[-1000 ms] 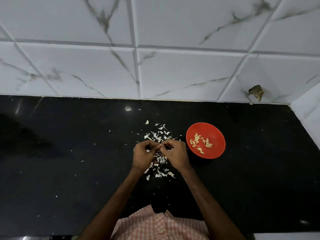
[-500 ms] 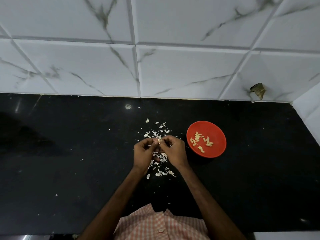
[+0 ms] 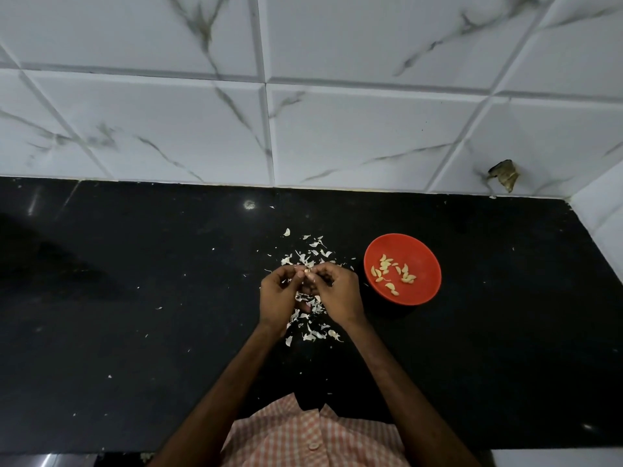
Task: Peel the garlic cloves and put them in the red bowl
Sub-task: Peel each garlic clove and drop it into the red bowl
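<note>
A small garlic clove [image 3: 307, 271], probably light, firm and slick once bared, seems best pinched at its ends while the papery skin is picked off. Pale and mostly hidden, it sits pinched between the fingertips of the left hand [image 3: 278, 294] and right hand [image 3: 338, 294], above scattered skins [image 3: 312, 335] on the black counter [image 3: 135, 315], near the red bowl [image 3: 416, 249] of peeled cloves [image 3: 392, 274].

One round red plastic bowl [image 3: 423, 294], about twelve pale peeled garlic cloves [image 3: 408, 279], one held clove [image 3: 307, 271], dozens of white skin scraps [image 3: 312, 254].
</note>
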A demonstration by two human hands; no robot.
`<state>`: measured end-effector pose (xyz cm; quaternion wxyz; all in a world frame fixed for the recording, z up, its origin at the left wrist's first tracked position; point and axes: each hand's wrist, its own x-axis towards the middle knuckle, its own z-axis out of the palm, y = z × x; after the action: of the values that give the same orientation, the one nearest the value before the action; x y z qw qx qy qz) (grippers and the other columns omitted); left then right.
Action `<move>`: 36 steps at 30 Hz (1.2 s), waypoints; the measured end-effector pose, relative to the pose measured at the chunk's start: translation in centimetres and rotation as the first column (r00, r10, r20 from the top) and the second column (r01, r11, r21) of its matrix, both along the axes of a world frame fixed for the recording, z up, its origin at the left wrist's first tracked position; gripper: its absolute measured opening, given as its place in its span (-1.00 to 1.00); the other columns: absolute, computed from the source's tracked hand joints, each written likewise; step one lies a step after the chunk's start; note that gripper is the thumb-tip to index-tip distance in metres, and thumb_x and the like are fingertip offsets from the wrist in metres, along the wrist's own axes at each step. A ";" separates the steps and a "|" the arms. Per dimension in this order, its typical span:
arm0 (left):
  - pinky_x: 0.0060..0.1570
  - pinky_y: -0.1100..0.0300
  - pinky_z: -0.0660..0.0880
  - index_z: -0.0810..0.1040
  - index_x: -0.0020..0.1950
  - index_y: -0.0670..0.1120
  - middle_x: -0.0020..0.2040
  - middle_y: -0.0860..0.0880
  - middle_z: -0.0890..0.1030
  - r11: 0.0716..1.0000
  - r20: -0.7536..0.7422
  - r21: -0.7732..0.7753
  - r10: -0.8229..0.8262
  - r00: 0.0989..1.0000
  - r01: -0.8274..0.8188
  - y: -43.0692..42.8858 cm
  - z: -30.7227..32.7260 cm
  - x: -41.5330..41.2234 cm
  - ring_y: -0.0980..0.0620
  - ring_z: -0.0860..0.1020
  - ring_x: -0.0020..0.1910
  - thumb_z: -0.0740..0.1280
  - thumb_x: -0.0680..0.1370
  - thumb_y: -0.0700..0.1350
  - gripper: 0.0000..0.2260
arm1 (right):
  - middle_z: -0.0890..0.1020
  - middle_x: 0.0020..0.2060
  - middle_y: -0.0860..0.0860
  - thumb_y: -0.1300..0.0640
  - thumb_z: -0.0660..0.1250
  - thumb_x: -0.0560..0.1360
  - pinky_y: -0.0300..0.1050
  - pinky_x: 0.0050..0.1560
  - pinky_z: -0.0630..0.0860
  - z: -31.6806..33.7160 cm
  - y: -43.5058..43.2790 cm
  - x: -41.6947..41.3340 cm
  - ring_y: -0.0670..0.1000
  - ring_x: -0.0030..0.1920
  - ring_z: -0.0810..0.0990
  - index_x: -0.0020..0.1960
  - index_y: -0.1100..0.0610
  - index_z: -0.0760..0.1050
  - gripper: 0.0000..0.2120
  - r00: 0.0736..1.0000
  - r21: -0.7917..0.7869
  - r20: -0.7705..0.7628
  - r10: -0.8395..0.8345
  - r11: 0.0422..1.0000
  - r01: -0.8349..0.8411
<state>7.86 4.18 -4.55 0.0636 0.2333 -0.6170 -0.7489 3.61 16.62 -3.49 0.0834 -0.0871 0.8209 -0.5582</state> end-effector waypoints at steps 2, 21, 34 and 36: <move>-0.50 0.15 0.56 0.60 0.10 -0.25 0.01 -0.21 0.64 0.998 -0.010 -0.048 -0.034 0.999 0.033 0.1 0.0 0.1 0.02 0.66 -0.27 0.40 0.60 -0.23 -0.88 | 0.70 -0.14 -0.02 0.29 0.40 0.56 -0.03 -0.09 0.69 0.0 0.1 -0.1 -0.09 -0.13 0.69 -0.01 0.18 0.62 -0.94 0.996 0.111 -0.076 0.038 0.993 -0.030; -0.04 0.24 0.58 0.68 -0.08 -0.17 -0.14 -0.06 0.72 0.975 -0.153 -0.207 0.050 0.987 -0.082 0.1 -0.5 0.0 0.06 0.67 -0.11 0.47 0.51 -0.31 -0.94 | 0.62 -0.22 -0.13 0.22 0.34 0.54 0.00 -0.14 0.59 1.7 -1.2 -0.1 -0.08 -0.21 0.61 -0.07 0.03 0.54 -0.90 1.000 0.407 -0.012 -0.023 0.913 0.026; -0.44 0.27 0.52 0.68 0.08 -0.20 -0.03 -0.09 0.74 0.998 -0.078 0.026 0.056 0.995 -0.054 0.1 -0.1 0.1 0.06 0.66 -0.20 0.36 0.60 -0.29 -0.87 | 0.66 -0.15 -0.06 0.08 0.30 0.62 0.13 -0.02 0.60 1.9 -1.2 -0.7 -0.02 -0.13 0.64 -0.01 0.03 0.52 -0.94 0.993 0.388 0.088 0.078 0.915 -0.107; -0.42 0.26 0.53 0.68 0.11 -0.20 -0.01 -0.10 0.73 0.997 -0.074 0.061 0.055 0.996 -0.051 0.1 0.0 0.1 0.05 0.66 -0.16 0.36 0.61 -0.28 -0.86 | 0.67 -0.12 -0.05 0.02 0.26 0.64 0.16 0.01 0.60 1.7 -1.3 -0.6 0.00 -0.09 0.66 0.04 0.04 0.52 -0.89 0.993 0.353 0.081 0.084 0.929 -0.108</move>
<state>7.94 4.31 -4.52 0.1001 0.2228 -0.5853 -0.7732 3.05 15.36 -1.78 0.1516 -0.0923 0.9002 -0.3977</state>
